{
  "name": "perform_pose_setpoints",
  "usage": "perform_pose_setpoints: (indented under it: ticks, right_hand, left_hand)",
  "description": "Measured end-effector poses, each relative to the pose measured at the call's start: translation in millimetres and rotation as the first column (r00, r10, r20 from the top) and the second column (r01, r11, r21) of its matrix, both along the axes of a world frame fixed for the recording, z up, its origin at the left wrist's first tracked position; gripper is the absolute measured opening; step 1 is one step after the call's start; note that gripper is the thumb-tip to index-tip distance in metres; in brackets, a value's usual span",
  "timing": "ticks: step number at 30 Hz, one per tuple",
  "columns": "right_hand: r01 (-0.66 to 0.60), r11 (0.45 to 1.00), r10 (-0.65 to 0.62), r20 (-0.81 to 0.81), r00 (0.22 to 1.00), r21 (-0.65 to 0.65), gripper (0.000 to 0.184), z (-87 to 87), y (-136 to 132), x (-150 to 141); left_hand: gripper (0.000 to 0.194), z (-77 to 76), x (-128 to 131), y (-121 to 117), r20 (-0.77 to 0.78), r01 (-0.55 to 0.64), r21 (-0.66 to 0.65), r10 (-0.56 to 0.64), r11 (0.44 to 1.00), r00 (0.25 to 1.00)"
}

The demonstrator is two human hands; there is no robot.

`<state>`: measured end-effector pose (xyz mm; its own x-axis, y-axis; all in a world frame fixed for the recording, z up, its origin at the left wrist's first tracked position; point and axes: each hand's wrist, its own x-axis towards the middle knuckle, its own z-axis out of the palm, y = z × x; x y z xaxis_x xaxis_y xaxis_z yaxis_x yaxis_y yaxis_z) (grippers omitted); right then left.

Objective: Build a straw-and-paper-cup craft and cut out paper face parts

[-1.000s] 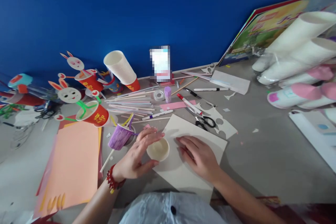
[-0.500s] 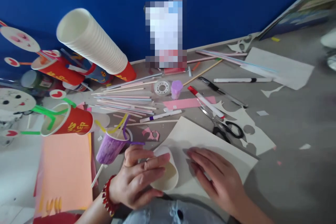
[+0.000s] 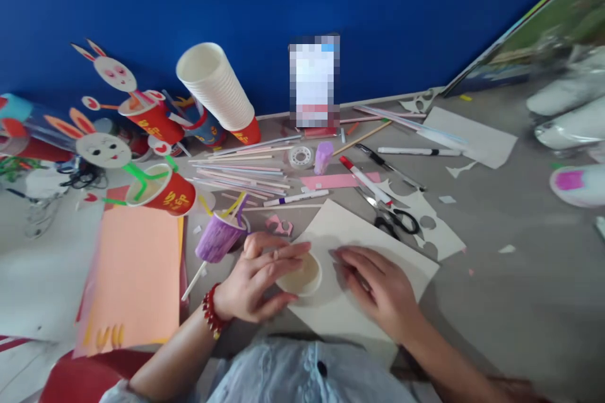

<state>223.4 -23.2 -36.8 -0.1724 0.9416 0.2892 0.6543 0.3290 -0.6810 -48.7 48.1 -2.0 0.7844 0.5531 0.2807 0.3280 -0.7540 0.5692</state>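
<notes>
A white paper cup (image 3: 302,278) is on a sheet of white paper (image 3: 401,274), its round mouth facing me. Over it lies my left hand (image 3: 269,277), fingers across the upper rim and thumb at the lower side, holding the cup. My right hand (image 3: 373,283) is beside the cup on the same sheet, fingers stretched out and lightly bent, holding nothing I can see. Just left of the cup stands a purple-coloured cup (image 3: 220,238) with bent straws in it and a white stick at its base.
Scissors (image 3: 397,221), a red marker (image 3: 366,181), a tape roll (image 3: 301,157) and many paper straws (image 3: 241,177) lie beyond the sheet. Stacked cups (image 3: 217,88) lean at the back wall. Rabbit-faced cups (image 3: 182,196) and orange paper (image 3: 137,264) are on the left.
My view has shifted, showing more of the table's left and right sides. The cup and both hands keep nearly the same positions, with the left hand still on the cup.
</notes>
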Motion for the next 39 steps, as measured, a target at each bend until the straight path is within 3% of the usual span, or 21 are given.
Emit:
perform_pose_setpoints:
  ticks: [8,13,16,19,23,26,30,34,39]
  right_hand:
    - [0.004,0.999,-0.007,0.064,0.998,0.046,0.023,-4.7,-6,-9]
    - [-0.053,0.997,0.055,0.04,0.998,-0.057,0.021,20.0,-4,6]
    - [0.086,0.996,-0.082,0.177,0.981,-0.018,0.02,42.5,25,32]
    - [0.243,0.968,-0.248,0.373,0.894,0.06,0.022,51.5,73,55]
    - [0.352,0.934,-0.299,0.666,0.684,0.059,0.021,38.3,129,62]
    - [0.342,0.937,-0.289,0.703,0.65,0.069,0.015,26.0,147,58]
    - [0.284,0.955,-0.253,0.717,0.649,0.08,0.015,24.3,147,60]
    - [0.306,0.948,-0.273,0.71,0.649,0.085,0.024,31.5,138,69]
    - [0.286,0.957,-0.244,0.678,0.693,0.052,0.031,39.1,122,69]
  left_hand:
    - [0.052,-0.1,1,-3,0.017,-0.01,0.043,0.009,0.999,1.0]
    - [0.05,-1.6,1,-4,-0.011,-0.027,0.036,0.027,0.999,1.0]
    - [0.05,-0.7,1,-4,0.027,-0.007,0.045,0.006,0.999,1.0]
    - [0.052,1.5,1,-4,0.049,0.011,0.06,-0.013,0.998,0.999]
    - [0.052,4.3,1,-5,0.037,0.008,0.06,-0.011,0.998,0.999]
    - [0.054,5.2,1,-6,0.03,0.0,0.064,-0.002,0.998,1.0]
    - [0.056,6.2,1,-5,0.043,0.003,0.065,-0.006,0.998,0.999]
    - [0.055,6.8,1,-5,0.045,-0.006,0.061,0.004,0.998,0.999]
    - [0.049,7.2,1,-7,0.054,-0.006,0.066,0.003,0.998,0.999]
